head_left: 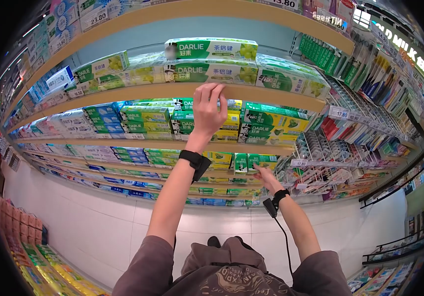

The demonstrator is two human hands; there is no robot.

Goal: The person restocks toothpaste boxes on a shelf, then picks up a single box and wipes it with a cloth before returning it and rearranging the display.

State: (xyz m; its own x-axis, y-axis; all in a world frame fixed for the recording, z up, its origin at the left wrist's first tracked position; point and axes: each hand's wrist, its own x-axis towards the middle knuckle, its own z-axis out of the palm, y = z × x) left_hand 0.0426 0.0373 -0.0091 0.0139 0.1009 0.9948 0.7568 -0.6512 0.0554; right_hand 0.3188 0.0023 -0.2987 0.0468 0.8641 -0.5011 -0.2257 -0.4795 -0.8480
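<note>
My left hand [210,109] is raised to the wooden shelf edge [152,92], its bent fingers hooked over the front lip. Just above those fingers lies a long green and white toothpaste box [212,72], with a second toothpaste box [217,48] on top of it. Lower down and to the right, my right hand [268,179] reaches to a green toothpaste box [254,159] on a lower shelf. An outstretched finger touches the box front, and the other fingers are partly hidden. Beside that box stands another green toothpaste box [240,164] with its narrow face outward.
Stacked green and yellow toothpaste boxes [274,124] fill the shelf between my hands. Hanging toothbrush packs [330,59] and a price tag [339,113] are on the right. Both wrists carry black straps; a cable [287,237] runs from the right one. Pale tiled floor [162,217] lies below.
</note>
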